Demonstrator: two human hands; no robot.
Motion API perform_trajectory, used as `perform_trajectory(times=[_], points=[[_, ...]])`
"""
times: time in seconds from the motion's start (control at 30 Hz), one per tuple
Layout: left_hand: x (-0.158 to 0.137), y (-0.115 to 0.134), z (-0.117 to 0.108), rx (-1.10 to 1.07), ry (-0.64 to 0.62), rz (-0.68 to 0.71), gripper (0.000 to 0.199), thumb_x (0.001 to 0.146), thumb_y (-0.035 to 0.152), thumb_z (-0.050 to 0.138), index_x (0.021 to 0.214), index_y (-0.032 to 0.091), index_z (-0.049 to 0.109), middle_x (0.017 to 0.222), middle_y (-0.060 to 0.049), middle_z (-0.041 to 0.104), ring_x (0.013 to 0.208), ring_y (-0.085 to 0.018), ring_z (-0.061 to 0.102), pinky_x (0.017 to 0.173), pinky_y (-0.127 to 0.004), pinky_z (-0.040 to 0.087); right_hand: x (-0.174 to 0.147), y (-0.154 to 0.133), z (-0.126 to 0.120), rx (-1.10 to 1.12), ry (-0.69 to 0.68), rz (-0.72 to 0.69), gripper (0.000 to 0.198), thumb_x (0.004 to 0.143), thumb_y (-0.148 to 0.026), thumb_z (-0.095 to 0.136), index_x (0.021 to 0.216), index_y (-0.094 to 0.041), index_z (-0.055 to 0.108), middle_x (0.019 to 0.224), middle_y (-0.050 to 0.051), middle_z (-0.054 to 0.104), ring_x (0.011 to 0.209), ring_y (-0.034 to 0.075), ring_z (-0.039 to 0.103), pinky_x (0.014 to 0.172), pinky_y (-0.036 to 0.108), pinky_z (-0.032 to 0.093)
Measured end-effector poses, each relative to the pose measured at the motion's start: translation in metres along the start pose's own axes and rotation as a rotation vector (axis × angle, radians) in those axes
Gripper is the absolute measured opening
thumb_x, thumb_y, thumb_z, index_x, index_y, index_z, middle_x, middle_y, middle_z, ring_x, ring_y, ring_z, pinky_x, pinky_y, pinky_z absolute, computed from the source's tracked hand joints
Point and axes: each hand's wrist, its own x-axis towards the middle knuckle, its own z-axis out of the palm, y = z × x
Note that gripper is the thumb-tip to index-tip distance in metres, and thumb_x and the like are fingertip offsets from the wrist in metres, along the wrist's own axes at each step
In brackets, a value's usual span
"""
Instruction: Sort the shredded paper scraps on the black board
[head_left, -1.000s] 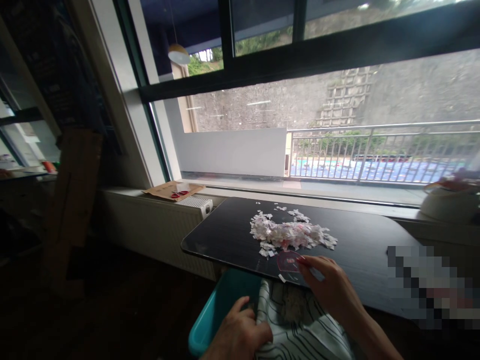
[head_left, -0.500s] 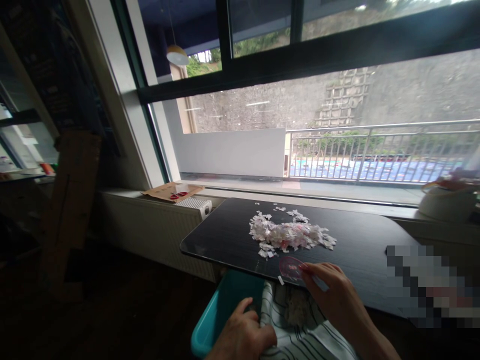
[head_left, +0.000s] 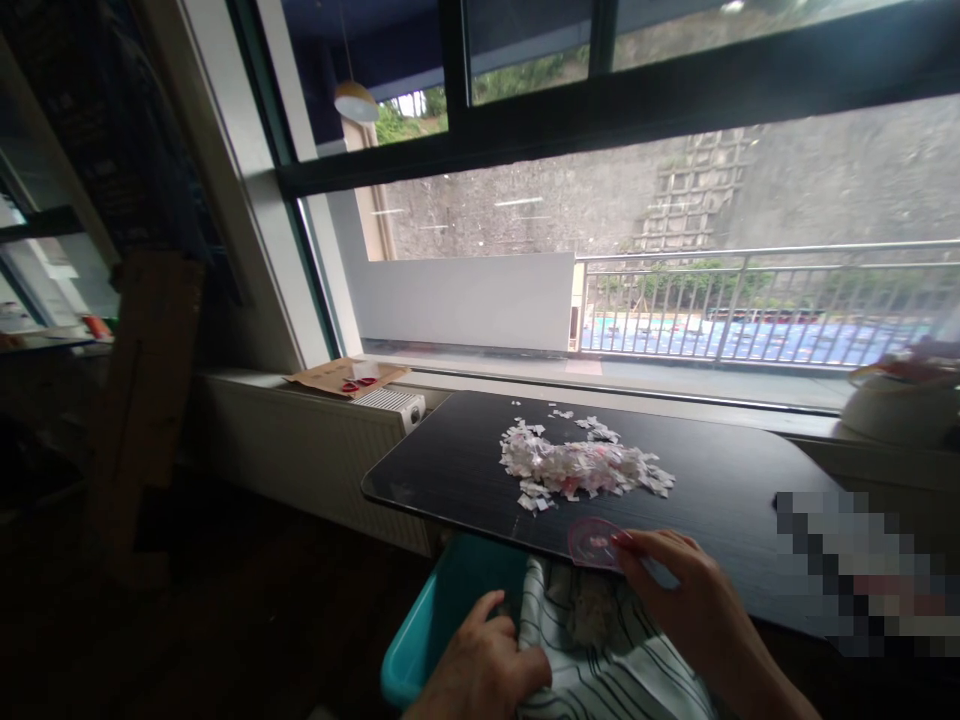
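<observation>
— Right hand first. What's on your feed?
— Watching from a distance, head view only. The right hand has a translucent pink piece pinched by one end, thumb against fingers, no gap that I can make out. The piece is flat, at about the middle of the near edge of the black table. Touching the top or just above it: I can't tell.
— Left hand?
— I have the left hand low, back upward, one finger pointing forward, the others bent. It's at the teal bin, with striped cloth by the thumb. How tightly it's closed, and on what, I can't tell; the undersides of the fingers are hidden. Bin sits below the near edge, toward the near left corner.
— And on the table?
— One heap of paper scraps, mostly white, some pinkish, left of centre. A few loose bits lie toward the far edge. Bare strip between heap and pink piece.
— Surroundings?
— Beyond the left edge I note a white radiator; above it, red-handled scissors on a brown cardboard sheet. Past the far right corner, a pale rounded container, contents blurred.
</observation>
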Motion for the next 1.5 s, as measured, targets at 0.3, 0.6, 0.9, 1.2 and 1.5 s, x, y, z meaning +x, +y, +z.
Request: perform_trajectory(times=[0.3, 0.6, 0.9, 1.2, 1.5], points=[[0.032, 0.009, 0.024, 0.138, -0.001, 0.241, 0.017, 0.081, 0.042, 0.069, 0.080, 0.025, 0.067, 0.053, 0.006, 0.053, 0.053, -0.013, 0.052, 0.097, -0.044, 0.036, 0.039, -0.003, 0.017, 0.026, -0.033, -0.118, 0.025, 0.090, -0.037, 0.051, 0.094, -0.026, 0.073, 0.090, 0.004, 0.074, 0.088, 0.023, 0.064, 0.078, 0.035, 0.050], [0.026, 0.007, 0.029, 0.179, 0.026, 0.218, 0.011, 0.079, 0.033, 0.067, 0.073, 0.024, 0.065, 0.050, 0.005, 0.053, 0.053, -0.014, 0.052, 0.095, -0.046, 0.039, 0.047, 0.002, 0.031, 0.020, -0.092, -0.068, 0.026, 0.089, -0.034, 0.051, 0.092, -0.024, 0.075, 0.088, 0.005, 0.074, 0.086, 0.024, 0.065, 0.078, 0.036, 0.049], [0.030, 0.007, 0.031, 0.185, 0.043, 0.238, 0.013, 0.079, 0.038, 0.069, 0.077, 0.025, 0.067, 0.049, 0.005, 0.053, 0.050, -0.012, 0.051, 0.093, -0.044, 0.040, 0.049, -0.002, 0.028, 0.029, -0.066, -0.080, 0.027, 0.088, -0.035, 0.051, 0.092, -0.024, 0.075, 0.089, 0.005, 0.075, 0.083, 0.023, 0.067, 0.076, 0.034, 0.051], [0.034, 0.008, 0.033, 0.170, 0.052, 0.249, 0.012, 0.073, 0.033, 0.076, 0.077, 0.026, 0.066, 0.053, 0.006, 0.056, 0.051, -0.013, 0.054, 0.093, -0.043, 0.041, 0.051, -0.004, 0.039, 0.045, -0.100, -0.106, 0.027, 0.089, -0.035, 0.051, 0.093, -0.025, 0.075, 0.088, 0.006, 0.076, 0.083, 0.024, 0.067, 0.075, 0.035, 0.051], [0.033, 0.005, 0.035, 0.172, 0.037, 0.244, 0.008, 0.081, 0.032, 0.068, 0.078, 0.024, 0.065, 0.052, 0.007, 0.056, 0.055, -0.013, 0.057, 0.095, -0.039, 0.038, 0.055, -0.008, 0.042, 0.069, -0.127, -0.091, 0.029, 0.089, -0.035, 0.050, 0.094, -0.023, 0.075, 0.091, 0.007, 0.076, 0.086, 0.025, 0.067, 0.077, 0.036, 0.051]])
